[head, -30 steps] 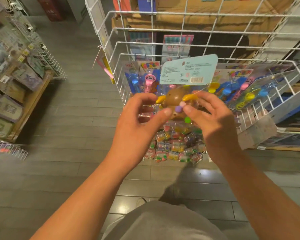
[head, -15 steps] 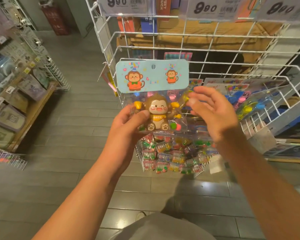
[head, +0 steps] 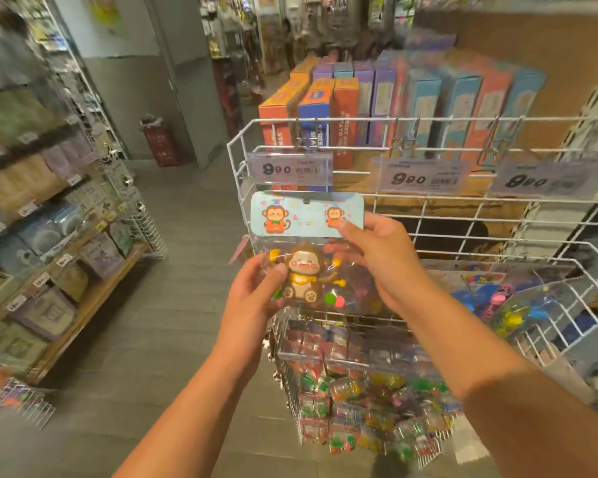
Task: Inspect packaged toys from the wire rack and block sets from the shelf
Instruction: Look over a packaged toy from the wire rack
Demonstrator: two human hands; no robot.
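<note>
Left hand (head: 252, 294) and right hand (head: 377, 257) grip the monkey toy pack (head: 308, 250) between them

open: aisle floor (head: 173, 305) left | blocked: wire rack (head: 428, 208) ahead, price tags (head: 290, 169) on its top rail

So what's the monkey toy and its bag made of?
The monkey toy looks like glossy hard plastic: it is smooth with shiny highlights. Its bag seems thin clear plastic film, see-through and crinkly. The header card looks like printed cardboard, flat and matte.
</note>
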